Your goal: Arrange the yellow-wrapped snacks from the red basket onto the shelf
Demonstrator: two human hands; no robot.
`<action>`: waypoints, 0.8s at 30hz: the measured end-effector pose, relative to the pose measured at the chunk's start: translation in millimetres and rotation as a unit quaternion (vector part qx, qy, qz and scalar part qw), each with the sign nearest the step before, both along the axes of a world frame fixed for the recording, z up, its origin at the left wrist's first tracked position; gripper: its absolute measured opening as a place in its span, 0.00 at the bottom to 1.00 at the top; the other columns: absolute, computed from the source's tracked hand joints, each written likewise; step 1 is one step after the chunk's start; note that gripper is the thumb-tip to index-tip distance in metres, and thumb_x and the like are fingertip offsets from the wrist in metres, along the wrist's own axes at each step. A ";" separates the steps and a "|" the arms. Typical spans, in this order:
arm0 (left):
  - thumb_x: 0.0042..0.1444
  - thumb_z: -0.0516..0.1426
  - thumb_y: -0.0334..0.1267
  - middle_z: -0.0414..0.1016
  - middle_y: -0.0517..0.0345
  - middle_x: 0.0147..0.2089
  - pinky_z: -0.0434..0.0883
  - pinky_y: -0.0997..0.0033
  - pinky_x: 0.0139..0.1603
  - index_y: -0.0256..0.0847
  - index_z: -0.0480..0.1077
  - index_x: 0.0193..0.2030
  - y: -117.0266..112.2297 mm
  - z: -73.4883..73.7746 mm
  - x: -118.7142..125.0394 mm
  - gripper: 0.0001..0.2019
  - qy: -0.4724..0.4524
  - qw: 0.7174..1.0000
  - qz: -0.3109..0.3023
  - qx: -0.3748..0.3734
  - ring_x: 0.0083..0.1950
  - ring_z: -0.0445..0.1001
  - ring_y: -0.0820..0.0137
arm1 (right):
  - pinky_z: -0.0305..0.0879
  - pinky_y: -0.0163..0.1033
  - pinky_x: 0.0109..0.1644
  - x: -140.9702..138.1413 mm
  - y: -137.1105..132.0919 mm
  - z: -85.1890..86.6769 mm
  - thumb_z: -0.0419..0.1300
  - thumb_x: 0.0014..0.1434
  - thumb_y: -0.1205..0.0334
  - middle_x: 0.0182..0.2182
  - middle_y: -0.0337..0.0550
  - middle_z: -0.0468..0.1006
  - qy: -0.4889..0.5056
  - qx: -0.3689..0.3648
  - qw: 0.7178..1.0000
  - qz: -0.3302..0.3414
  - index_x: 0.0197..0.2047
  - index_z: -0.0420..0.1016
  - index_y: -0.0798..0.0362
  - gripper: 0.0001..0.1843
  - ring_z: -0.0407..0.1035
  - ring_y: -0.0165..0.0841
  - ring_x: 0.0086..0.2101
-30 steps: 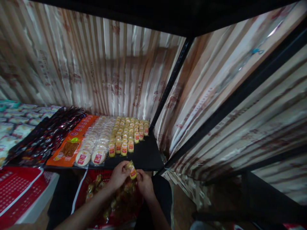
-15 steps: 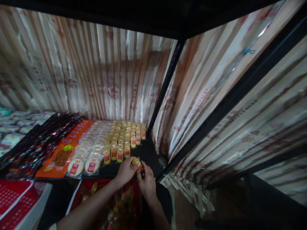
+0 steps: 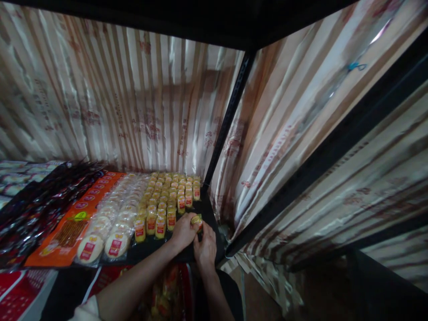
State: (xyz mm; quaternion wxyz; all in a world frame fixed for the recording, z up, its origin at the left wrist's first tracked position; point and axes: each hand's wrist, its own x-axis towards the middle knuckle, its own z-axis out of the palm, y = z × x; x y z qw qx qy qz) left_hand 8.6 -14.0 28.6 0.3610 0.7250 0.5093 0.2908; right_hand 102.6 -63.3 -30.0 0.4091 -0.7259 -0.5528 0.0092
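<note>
Both of my hands meet over the right end of the black shelf (image 3: pixel 133 256). Between them is a small yellow snack packet (image 3: pixel 196 220) in clear wrap. My left hand (image 3: pixel 184 232) pinches it from the left, fingers closed. My right hand (image 3: pixel 205 244) has its fingers bent against the packet's right side, partly covering it. Just left and beyond my hands stand rows of matching yellow snack packets (image 3: pixel 160 224) with red labels, upright and close together. Below my forearms, a red basket (image 3: pixel 187 290) holds more yellow packets, partly hidden by my left arm.
Left of the yellow rows lie round white crackers (image 3: pixel 117 243) in clear wrap, an orange snack bag (image 3: pixel 70 232) and dark shiny packets (image 3: pixel 36 214). A black metal post (image 3: pixel 230 116) rises at the shelf's back corner. Striped curtain (image 3: pixel 150 98) hangs behind. Another red basket (image 3: pixel 23 290) sits lower left.
My hands, still on the yellow packet, have moved slightly forward over the shelf. The packet has turned in my fingers. The view has shifted a little, with the shelf goods lower and further left.
</note>
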 end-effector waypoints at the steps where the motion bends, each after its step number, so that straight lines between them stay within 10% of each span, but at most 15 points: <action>1: 0.53 0.52 0.33 0.73 0.55 0.43 0.66 0.73 0.46 0.41 0.70 0.44 3.3 0.3 2.7 0.12 0.002 1.000 0.001 0.004 0.41 0.71 0.71 | 0.61 0.47 0.52 1.8 3.7 0.3 0.49 0.54 0.63 0.46 0.54 0.73 -0.004 0.000 1.000 -0.004 0.52 0.68 0.59 0.23 0.65 0.43 0.46; 10: 0.53 0.52 0.31 0.73 0.47 0.49 0.69 0.70 0.47 0.35 0.64 0.53 26.1 3.7 25.6 0.19 -0.048 0.996 0.055 -0.056 0.39 0.73 0.71 | 0.61 0.45 0.51 17.8 41.3 -0.2 0.47 0.58 0.58 0.44 0.58 0.74 -0.009 -0.010 0.999 -0.043 0.52 0.68 0.62 0.24 0.66 0.43 0.46; 24: 0.56 0.49 0.33 0.67 0.50 0.60 0.54 0.64 0.66 0.39 0.68 0.53 47.0 -24.8 45.6 0.18 -0.097 0.991 0.057 -0.071 0.63 0.62 0.65 | 0.60 0.44 0.50 37.4 100.6 -14.4 0.48 0.57 0.59 0.43 0.58 0.75 -0.006 -0.058 0.996 -0.065 0.54 0.67 0.63 0.25 0.68 0.44 0.45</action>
